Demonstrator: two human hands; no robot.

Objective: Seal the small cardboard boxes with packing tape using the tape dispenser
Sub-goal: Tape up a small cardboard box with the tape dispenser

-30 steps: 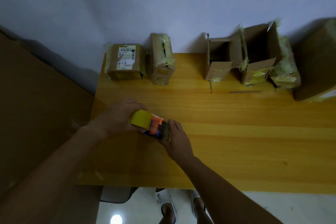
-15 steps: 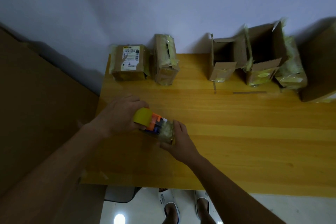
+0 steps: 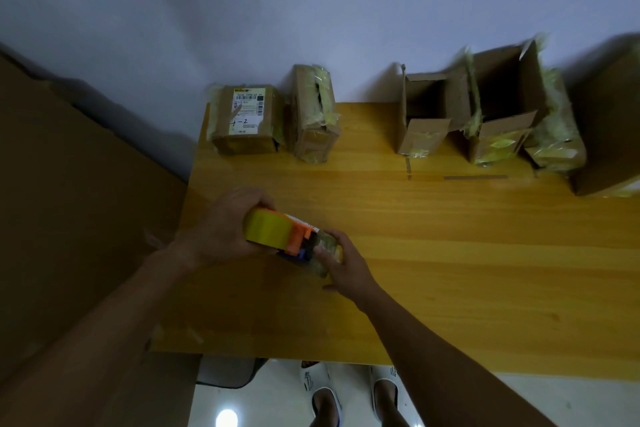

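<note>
My left hand grips an orange tape dispenser carrying a yellow roll of tape, held over the near left of the wooden table. My right hand pinches the pulled-out end of the tape at the dispenser's front. At the back left stand two taped cardboard boxes, one with a white label and a narrower one. At the back right stand two open boxes with their flaps up.
A tape-wrapped box and a large brown box fill the far right corner. A tall cardboard sheet leans left of the table. Two thin strips lie on the table by the open boxes. My feet in white slippers show below the table edge.
The right hand has drawn a short length of tape out from the dispenser's front. Both hands stay at the same spot on the table; the camera shifted slightly.
</note>
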